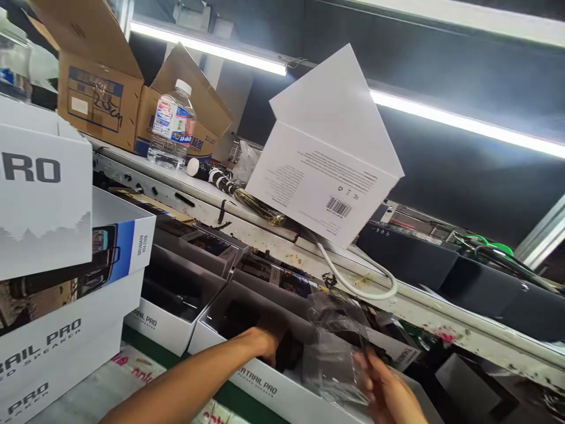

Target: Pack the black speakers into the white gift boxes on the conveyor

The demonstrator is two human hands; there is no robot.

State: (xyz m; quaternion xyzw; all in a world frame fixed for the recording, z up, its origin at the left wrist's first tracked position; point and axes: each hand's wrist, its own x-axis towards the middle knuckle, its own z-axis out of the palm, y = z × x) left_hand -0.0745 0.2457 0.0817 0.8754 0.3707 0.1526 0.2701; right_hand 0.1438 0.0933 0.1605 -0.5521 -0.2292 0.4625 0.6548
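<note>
My left hand [267, 341] reaches down into an open white speaker box [258, 383] printed "TRAIL PRO" and "RUGGED SPEAKER". Its fingers are lost in the shadow among dark contents [233, 318], so their grip is hidden. Over the right part of the same box, my right hand [382, 377] pinches a clear plastic bag [329, 359], crumpled and see-through. Whether anything lies inside the bag is blurred. Left of this box stands another open white box [172, 324] with dark contents.
White speaker boxes [66, 341] are stacked at the left. Behind the open boxes runs a metal ledge [273, 235], bearing a water bottle [173, 126], an upright white carton [315, 171] and a white cable [353, 288]. Brown cartons [99, 100] stand further back; a black case [406, 253] lies at right.
</note>
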